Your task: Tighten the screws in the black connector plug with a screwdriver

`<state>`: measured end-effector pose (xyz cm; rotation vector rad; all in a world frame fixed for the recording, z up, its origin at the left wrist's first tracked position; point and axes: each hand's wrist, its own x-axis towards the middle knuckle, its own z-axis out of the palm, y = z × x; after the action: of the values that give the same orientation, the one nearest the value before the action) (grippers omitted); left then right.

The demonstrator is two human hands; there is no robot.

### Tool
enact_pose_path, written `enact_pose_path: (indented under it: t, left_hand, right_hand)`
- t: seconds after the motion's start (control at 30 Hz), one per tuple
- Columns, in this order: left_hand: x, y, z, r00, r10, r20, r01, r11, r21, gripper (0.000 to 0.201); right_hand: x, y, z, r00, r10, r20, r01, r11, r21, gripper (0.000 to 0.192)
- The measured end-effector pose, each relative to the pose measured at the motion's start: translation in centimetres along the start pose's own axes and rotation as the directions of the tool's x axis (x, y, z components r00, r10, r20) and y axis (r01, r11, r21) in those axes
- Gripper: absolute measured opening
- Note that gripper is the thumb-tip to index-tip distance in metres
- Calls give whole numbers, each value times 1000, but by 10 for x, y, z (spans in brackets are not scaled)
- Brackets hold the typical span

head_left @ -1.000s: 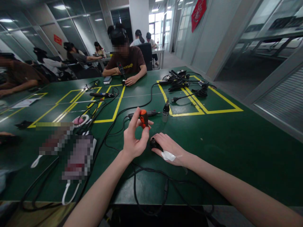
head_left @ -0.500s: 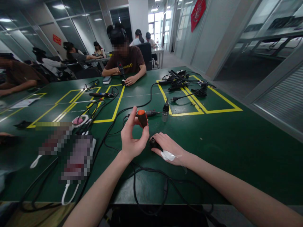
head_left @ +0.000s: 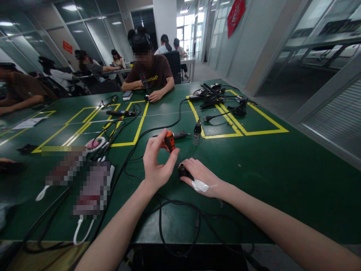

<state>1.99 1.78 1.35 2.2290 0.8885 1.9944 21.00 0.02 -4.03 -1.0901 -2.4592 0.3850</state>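
My left hand (head_left: pixel 156 163) is raised above the green table (head_left: pixel 267 165) and pinches a small orange and black tool handle (head_left: pixel 169 140) between thumb and fingers. My right hand (head_left: pixel 200 175) lies on the table with a white plaster on its back. Its fingers rest on a small black cylindrical part (head_left: pixel 182 170). A silver and black nozzle-shaped part (head_left: pixel 197 132) stands upright just beyond my hands, beside a thin black tool (head_left: pixel 180 134) lying flat.
Black cables (head_left: pixel 175 210) loop across the near table edge and run left. A pile of black adapters and cords (head_left: pixel 214 98) sits at the far right inside yellow tape lines. A person in a brown shirt (head_left: pixel 152 73) sits opposite; other people sit at left.
My left hand has turned the orange handle between its fingers and lowered it slightly. My right hand has stayed on the black part.
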Motion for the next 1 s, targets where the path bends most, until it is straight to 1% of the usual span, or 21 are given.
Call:
enact_pose_path:
  t: [0.1, 0.2, 0.3, 0.4, 0.5, 0.6, 0.7, 0.8, 0.9, 1.0]
  left_hand:
    - [-1, 2, -1, 998, -32, 49, 36, 997, -65, 61]
    - [-2, 3, -2, 994, -57, 92, 69, 989, -134, 58]
    - [-2, 2, -1, 996, -42, 73, 50, 991, -123, 59]
    - [-1, 1, 0, 999, -21, 30, 23, 997, -77, 63]
    - [0, 0, 0, 1000, -23, -1, 23, 1000, -7, 61]
    - [1, 1, -1, 1000, -15, 6, 15, 999, 35, 60]
    - [0, 0, -2, 1000, -6, 16, 6, 1000, -25, 63]
    - [-2, -2, -2, 999, -13, 32, 16, 997, -81, 58]
    - [-2, -3, -1, 998, -27, 49, 32, 995, -94, 52]
    - [-2, -4, 0, 1000, -10, 13, 11, 998, -70, 58]
  right_hand:
    - [0, 0, 0, 1000, -5, 0, 5, 1000, -5, 16]
    - [0, -1, -1, 1000, -5, 9, 5, 1000, -5, 16]
    - [0, -2, -2, 1000, -1, 18, 1, 1000, -10, 16]
    - [1, -3, -3, 999, 15, 33, -15, 1000, -20, 17]
    - [1, -4, -4, 999, 17, 37, -16, 1000, -16, 17]
    - [1, -4, -4, 1000, 10, 30, -10, 1000, -3, 16]
    - [1, -2, -3, 1000, -1, 21, 1, 1000, 3, 15]
    - [0, 0, -2, 1000, -16, 20, 17, 1000, -2, 18]
    - [0, 1, -1, 1000, -23, 14, 23, 1000, -2, 18]
    - [0, 0, -1, 1000, -14, 17, 14, 1000, 0, 17]
